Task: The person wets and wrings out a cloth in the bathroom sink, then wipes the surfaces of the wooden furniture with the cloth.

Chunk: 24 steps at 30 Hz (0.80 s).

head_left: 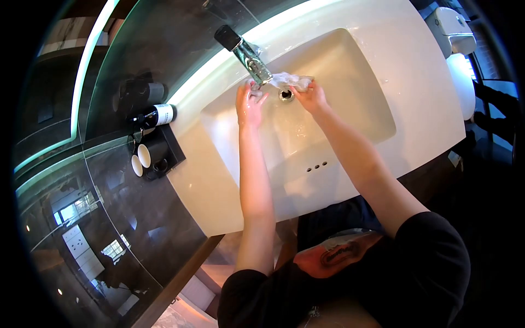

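Beneath the spout of the chrome faucet (pixel 251 61), a wet, whitish, crumpled thing (pixel 287 81) spans between my two hands; it looks like thin cloth or film, but its kind is unclear. My right hand (pixel 310 98) pinches its right end between thumb and fingers, just above the drain (pixel 285 95). To the left of the spout, my left hand (pixel 250 106) has its fingers curled at the other end, with a glossy bit showing at the fingertips. Both hands are over the white sink basin (pixel 350 104).
Left of the sink stand a dark bottle with a white label (pixel 164 114), a black tray (pixel 176 147) and two pale oval items (pixel 140 158). A mirror runs behind the faucet. A white toilet (pixel 461 82) is at the far right. Overflow holes (pixel 317 167) mark the basin's near wall.
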{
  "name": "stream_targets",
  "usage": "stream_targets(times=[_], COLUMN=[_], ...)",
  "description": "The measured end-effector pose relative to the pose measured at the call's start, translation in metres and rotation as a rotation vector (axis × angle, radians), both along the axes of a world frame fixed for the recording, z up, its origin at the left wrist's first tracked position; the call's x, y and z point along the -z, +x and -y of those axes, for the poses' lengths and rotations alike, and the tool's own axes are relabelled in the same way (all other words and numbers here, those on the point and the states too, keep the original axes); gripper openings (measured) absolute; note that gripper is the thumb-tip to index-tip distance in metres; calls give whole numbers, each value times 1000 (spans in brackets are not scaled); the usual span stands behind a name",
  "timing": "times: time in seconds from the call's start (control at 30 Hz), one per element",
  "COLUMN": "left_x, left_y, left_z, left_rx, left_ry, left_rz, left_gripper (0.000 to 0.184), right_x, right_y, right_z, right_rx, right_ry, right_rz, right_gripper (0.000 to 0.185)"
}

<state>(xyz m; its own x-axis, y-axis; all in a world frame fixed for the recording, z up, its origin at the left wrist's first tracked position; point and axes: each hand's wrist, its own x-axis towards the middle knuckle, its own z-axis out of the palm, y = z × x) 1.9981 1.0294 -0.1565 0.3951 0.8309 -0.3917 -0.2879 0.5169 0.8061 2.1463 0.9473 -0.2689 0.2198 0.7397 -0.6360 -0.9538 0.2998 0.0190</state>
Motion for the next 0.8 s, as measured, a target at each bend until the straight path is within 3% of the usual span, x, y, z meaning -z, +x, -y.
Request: stream_targets(times=[0.1,0.2,0.3,0.33,0.4,0.5,0.57,0.7,0.8], left_x=[11,25,15,23,43,56,67,75,78], left_y=[-43,-74,-77,-85,-87,-73,-64,-37,-25], left_z=[-2,0,14,13,13,20,25,39,46], left_rx=[14,6,-259,-179,-369,-579,-698,-665,-521], left_ry=[45,193,83,105,-29,-137,-219,-176,-335], left_rz=[67,-82,-47,88,288,554,691,675,597], left_gripper=[20,19,21,30,33,39,40,47,48], right_x=[-14,15,-28,-37,-51,-52,-50,2,2], right_y=[-13,-26,-43,-48,-57,-66,-66,-54,-48], right_z=[-12,-35,-53,-54,-54,-57,-62,-63,-60], right_rx=[-59,-208,-372,-385,-409,-235,-131,-151,-236], right_ry=[-47,-123,-359,-322,-249,-11,109,540,499], right_rz=[-86,-70,-21,-5,25,19,-78,-185,-136], right_gripper=[35,36,40,42,47,46,34,28,17])
